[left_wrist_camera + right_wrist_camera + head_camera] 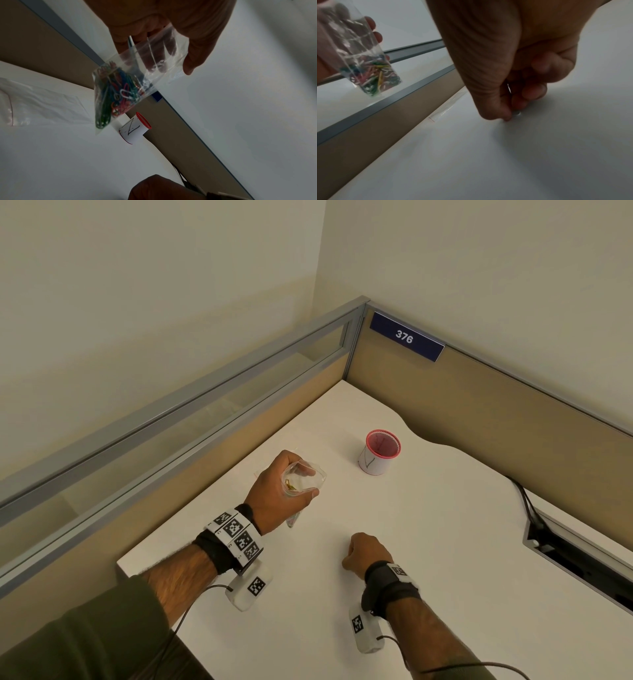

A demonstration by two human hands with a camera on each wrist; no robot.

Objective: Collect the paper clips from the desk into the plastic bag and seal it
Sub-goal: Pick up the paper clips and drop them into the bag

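A clear plastic zip bag is held above the white desk in the left hand, with a heap of mixed-colour paper clips gathered in its lower end, while the right hand is set down on the desk nearer the person and to the right, its fingertips pinched at the surface. A red-rimmed mesh cup wrapped in white paper is stood farther back and to the right of the bag, before the tan partition panel on which a dark blue number plate is mounted near the corner. A second, flat clear plastic bag is laid on the desk to the left of the held bag, beside the left partition.
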